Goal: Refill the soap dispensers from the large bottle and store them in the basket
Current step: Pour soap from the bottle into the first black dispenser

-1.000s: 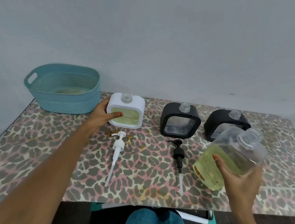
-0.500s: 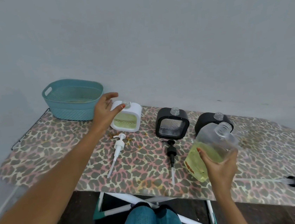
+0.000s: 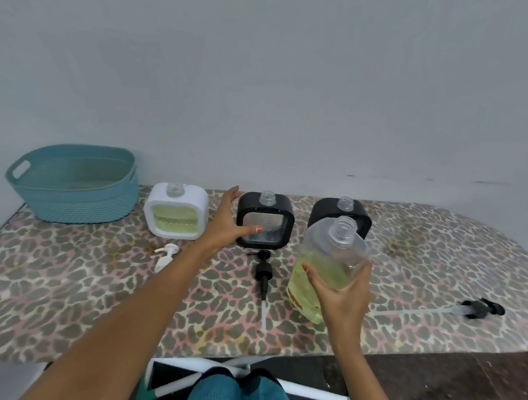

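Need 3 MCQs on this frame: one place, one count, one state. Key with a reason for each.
1. Where is the basket?
A. At the table's far left, by the wall
B. At the table's right end
C. On the floor

2. How many dispensers have black frames?
A. One
B. Two
C. Three

3. What state is the bottle in?
A. Capped, standing on the table
B. Uncapped, held in the right hand
C. Lying empty in the basket

Key:
1 A: it stands left of the white dispenser, near the wall.
2 B: the middle dispenser and the right dispenser are black.
3 B: its threaded neck is bare and fingers wrap its body.
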